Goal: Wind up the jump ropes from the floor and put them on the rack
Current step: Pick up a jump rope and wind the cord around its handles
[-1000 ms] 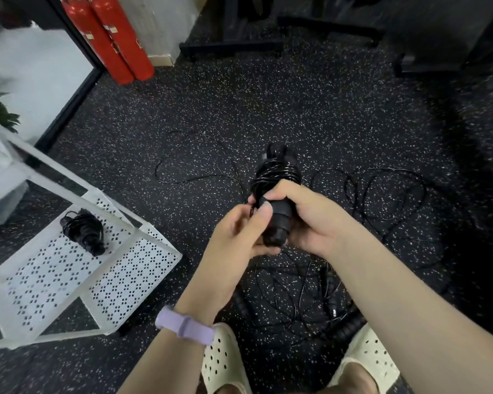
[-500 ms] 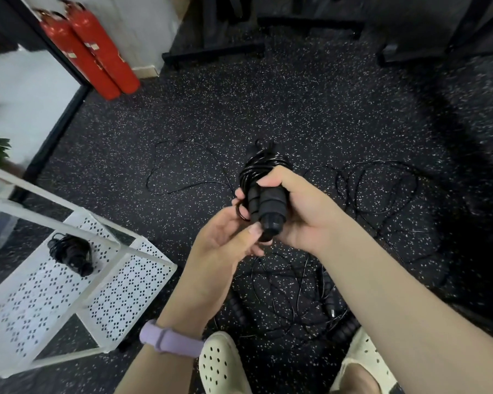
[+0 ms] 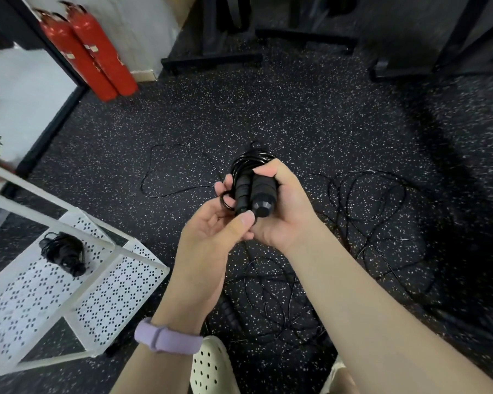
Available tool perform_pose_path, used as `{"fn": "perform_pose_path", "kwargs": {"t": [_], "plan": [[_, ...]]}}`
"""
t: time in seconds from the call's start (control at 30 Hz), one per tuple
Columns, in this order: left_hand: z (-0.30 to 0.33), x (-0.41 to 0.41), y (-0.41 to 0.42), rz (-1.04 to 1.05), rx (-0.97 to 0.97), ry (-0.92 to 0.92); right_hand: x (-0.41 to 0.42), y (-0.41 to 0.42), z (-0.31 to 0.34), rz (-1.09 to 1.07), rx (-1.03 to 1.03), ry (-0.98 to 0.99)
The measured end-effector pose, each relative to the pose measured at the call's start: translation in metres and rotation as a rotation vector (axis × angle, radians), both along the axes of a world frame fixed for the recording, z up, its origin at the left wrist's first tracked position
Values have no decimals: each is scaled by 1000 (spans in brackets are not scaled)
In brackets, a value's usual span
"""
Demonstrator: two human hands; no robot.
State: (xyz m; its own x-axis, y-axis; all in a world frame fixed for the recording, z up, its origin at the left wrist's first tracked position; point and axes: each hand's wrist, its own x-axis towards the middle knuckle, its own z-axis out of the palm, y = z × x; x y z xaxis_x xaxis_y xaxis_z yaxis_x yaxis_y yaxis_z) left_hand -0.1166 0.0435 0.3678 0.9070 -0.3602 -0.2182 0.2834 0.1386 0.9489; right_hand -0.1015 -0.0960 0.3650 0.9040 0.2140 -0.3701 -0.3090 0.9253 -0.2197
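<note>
The right hand [image 3: 279, 206] stays clamped on the black wound jump rope bundle [image 3: 252, 186], now tilted handle-ends toward the camera; the left hand [image 3: 211, 237] pinches its loose loop at nine o'clock, so winding looks nearly finished.

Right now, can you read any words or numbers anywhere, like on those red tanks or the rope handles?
No text can be read anywhere.
Red fire extinguishers: small pale labels, too blurred to read.
Wound jump rope gripped by the right hand and touched by the left hand: plain black, no writing visible.
Wound rope on the white rack: no writing visible.
Purple wristband: no writing visible.
</note>
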Motion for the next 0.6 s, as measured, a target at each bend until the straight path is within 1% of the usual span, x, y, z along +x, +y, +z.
{"fn": "perform_pose_path", "kwargs": {"t": [0.07,0.2,0.33,0.5,0.6], "plan": [[2,1,0,26,-14,24,1,3,1,-29,12,3],[2,1,1,37,1,7,-1,9,-3,-63,39,-23],[5,2,3,47,-25,-4,-3,18,-8,-121,137,-62],[6,5,4,78,-52,33,-6,28,-3,-189,190,-10],[8,8,7,88,-73,52,-5,30,7,-193,135,54]]}}
